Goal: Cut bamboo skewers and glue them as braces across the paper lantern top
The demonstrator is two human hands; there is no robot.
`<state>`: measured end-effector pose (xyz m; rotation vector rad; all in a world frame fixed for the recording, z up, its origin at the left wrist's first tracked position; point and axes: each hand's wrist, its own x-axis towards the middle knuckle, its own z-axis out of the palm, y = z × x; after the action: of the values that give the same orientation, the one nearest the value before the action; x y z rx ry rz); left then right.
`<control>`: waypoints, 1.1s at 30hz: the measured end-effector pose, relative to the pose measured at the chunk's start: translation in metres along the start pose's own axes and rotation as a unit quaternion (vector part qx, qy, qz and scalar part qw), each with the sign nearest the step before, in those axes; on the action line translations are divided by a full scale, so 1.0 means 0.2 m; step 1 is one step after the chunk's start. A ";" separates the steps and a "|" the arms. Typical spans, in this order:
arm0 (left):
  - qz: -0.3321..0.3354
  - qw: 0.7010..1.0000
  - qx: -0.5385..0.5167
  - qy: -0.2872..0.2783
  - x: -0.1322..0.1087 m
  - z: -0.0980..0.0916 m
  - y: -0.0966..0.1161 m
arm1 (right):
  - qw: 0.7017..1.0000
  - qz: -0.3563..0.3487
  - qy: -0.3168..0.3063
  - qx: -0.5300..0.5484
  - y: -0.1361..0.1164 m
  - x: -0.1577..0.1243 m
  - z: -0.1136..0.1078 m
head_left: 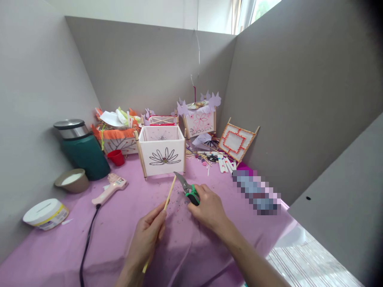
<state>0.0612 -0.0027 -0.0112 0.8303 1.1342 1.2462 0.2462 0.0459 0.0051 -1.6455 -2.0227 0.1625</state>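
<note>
My left hand (148, 235) pinches a thin bamboo stick (170, 194) that points up and to the right over the purple cloth. My right hand (209, 207) is closed on green-handled cutters (186, 186), whose dark blades point at the stick's upper tip, very close to it. Just behind both stands a white paper lantern box (162, 153) with a black flower drawn on its front and wooden corner posts.
A pink glue gun (111, 188) with a black cord lies left of the hands. A green flask (82, 149), a bowl (72, 180), a white tub (46, 214) and a red cup (116, 158) stand at left. More paper lanterns (200, 117), a framed panel (236, 141) and loose sticks fill the back. Grey partition walls surround the purple table cloth (191, 247).
</note>
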 end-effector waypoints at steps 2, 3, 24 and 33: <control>-0.008 1.000 -0.015 -0.001 0.01 0.02 0.03 | 1.000 0.009 0.003 0.003 0.02 0.01 -0.01; -0.014 0.999 -0.030 -0.001 0.01 0.02 0.05 | 1.000 0.012 0.006 0.003 0.03 0.01 -0.02; -0.028 0.991 -0.127 -0.005 0.08 0.04 0.17 | 0.981 -0.037 -0.150 -0.118 0.12 -0.01 -0.25; 0.136 0.982 -0.103 0.080 0.00 0.03 0.18 | 0.992 0.013 -0.084 0.089 0.10 -0.03 -0.25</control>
<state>0.0561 0.0047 0.0241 0.7559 1.0174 1.6533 0.2875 0.0349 0.0373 -1.5921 -2.0428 0.4933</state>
